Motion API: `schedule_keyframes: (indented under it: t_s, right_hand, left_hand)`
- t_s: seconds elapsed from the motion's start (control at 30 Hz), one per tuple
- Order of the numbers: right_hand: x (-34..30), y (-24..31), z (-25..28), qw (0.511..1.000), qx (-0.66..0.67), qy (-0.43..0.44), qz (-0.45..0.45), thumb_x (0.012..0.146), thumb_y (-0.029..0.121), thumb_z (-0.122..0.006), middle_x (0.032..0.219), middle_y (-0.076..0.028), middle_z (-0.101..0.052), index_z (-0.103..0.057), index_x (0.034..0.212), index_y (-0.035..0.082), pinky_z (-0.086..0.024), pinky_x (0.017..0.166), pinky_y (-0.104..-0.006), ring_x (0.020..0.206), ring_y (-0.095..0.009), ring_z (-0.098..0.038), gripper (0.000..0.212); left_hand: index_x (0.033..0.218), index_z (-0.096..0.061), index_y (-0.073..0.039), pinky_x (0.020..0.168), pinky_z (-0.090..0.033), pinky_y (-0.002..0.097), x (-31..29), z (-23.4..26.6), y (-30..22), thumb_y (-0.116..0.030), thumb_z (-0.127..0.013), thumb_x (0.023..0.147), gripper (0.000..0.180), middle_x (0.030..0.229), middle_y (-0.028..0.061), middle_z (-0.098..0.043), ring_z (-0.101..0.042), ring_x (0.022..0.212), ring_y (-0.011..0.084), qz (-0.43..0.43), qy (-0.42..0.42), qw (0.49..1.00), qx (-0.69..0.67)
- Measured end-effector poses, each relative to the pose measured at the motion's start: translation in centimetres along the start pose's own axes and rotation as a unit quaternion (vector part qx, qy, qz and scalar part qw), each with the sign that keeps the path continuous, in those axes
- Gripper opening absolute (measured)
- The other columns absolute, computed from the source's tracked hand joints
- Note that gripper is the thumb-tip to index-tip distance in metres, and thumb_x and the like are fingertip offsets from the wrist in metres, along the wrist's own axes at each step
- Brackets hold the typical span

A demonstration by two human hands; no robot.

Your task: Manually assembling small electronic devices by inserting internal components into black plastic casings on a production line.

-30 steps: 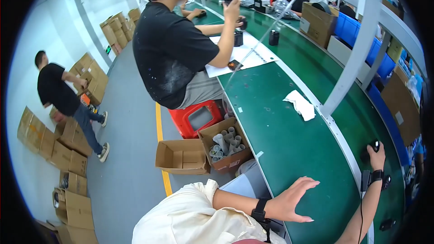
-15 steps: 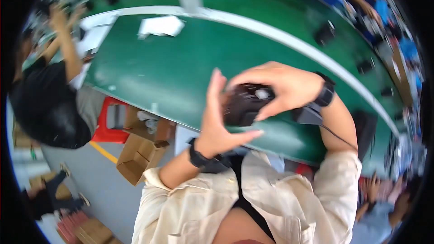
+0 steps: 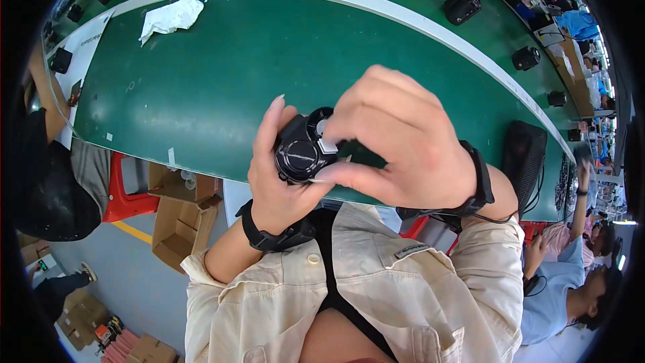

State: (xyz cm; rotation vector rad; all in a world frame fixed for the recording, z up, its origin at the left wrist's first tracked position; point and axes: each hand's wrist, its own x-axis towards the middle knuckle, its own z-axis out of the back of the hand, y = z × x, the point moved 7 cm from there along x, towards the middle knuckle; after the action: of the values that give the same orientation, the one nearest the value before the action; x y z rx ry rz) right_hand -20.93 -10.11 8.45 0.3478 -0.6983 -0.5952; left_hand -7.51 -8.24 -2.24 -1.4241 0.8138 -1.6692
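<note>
A glossy black device (image 3: 297, 158) with round raised parts on its face is held above the near edge of the green table. My left hand (image 3: 267, 178) is closed around its left side and underside, thumb along the near edge. My right hand (image 3: 410, 138) is bent over it from the right, index fingertip pressed to a small pale tab (image 3: 328, 146) on its face. The right thumb rests at the device's near right edge. The hand hides the device's far right part. I cannot tell whether the tab is a sticker or a film.
A crumpled white sheet (image 3: 171, 19) lies far left on the green table (image 3: 222, 81). Beyond the white rail (image 3: 376, 7) stand several black devices (image 3: 462, 5). A black mesh box (image 3: 525, 151) with a cable is at right. Cardboard boxes (image 3: 176, 228), a red stool (image 3: 124, 195) and co-workers (image 3: 547, 289) surround the table.
The device has moved left, and its round-featured face now shows clearly. My left hand, loosely spread beside it before, is now wrapped around it; my right hand has shifted from gripping its body to the pale tab.
</note>
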Motion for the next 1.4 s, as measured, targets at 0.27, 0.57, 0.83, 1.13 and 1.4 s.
schedule_keyframes:
  t_s: [0.27,0.57,0.83,1.13,1.4]
  right_hand:
    - [0.3,-1.1,-0.4,0.992,0.100,0.011,-0.081,0.071,0.007,-0.080,0.077,-0.007,-0.062,-0.066,0.086,0.003,-0.045,0.058,-0.0299,0.066,-0.020,-0.058,0.021]
    - [0.1,-2.5,-0.7,0.955,0.198,0.012,-0.219,0.080,0.004,-0.074,0.075,-0.006,-0.062,-0.067,0.084,0.000,-0.041,0.055,-0.0254,0.065,-0.013,-0.055,0.009]
    - [-0.5,-2.3,-1.3,0.968,0.101,-0.037,-0.227,0.085,0.001,-0.069,0.074,-0.004,-0.061,-0.066,0.083,-0.001,-0.039,0.056,-0.0234,0.062,-0.009,-0.051,0.004]
    - [-1.7,-4.2,-3.3,0.942,0.220,-0.068,-0.245,0.087,0.001,-0.066,0.107,-0.011,-0.058,-0.063,0.099,0.001,-0.044,0.077,-0.0258,0.091,-0.013,-0.054,0.013]
    - [-0.5,-4.7,-6.3,0.795,0.559,0.073,-0.224,0.100,0.014,-0.048,0.127,-0.016,-0.052,-0.055,0.113,0.001,-0.038,0.102,-0.0355,0.119,-0.022,-0.050,0.021]
  left_hand:
    - [0.141,-0.033,0.003,0.082,-0.053,0.0346,0.3,-0.2,-0.5,-0.014,-0.088,0.065,0.095,0.116,0.0200,-0.059,-0.066,0.096,0.0264,-0.053,-0.023,0.998,0.025]
    - [0.136,-0.039,0.003,0.078,-0.053,0.0359,0.6,0.0,-0.7,-0.010,-0.086,0.065,0.086,0.107,0.0192,-0.062,-0.066,0.091,0.0298,-0.064,-0.033,0.997,0.028]
    - [0.140,-0.035,0.003,0.090,-0.049,0.0335,0.1,0.0,-1.0,-0.002,-0.086,0.063,0.092,0.115,0.0193,-0.060,-0.062,0.101,0.0248,-0.075,-0.045,0.990,0.108]
    - [0.139,-0.035,0.003,0.089,-0.050,0.0332,0.0,0.0,-0.8,-0.002,-0.087,0.063,0.092,0.117,0.0196,-0.059,-0.062,0.101,0.0241,-0.075,-0.056,0.988,0.126]
    - [0.138,-0.036,0.004,0.091,-0.049,0.0332,-0.3,0.0,-0.9,-0.005,-0.088,0.064,0.090,0.123,0.0199,-0.057,-0.060,0.108,0.0252,-0.113,-0.073,0.982,0.130]
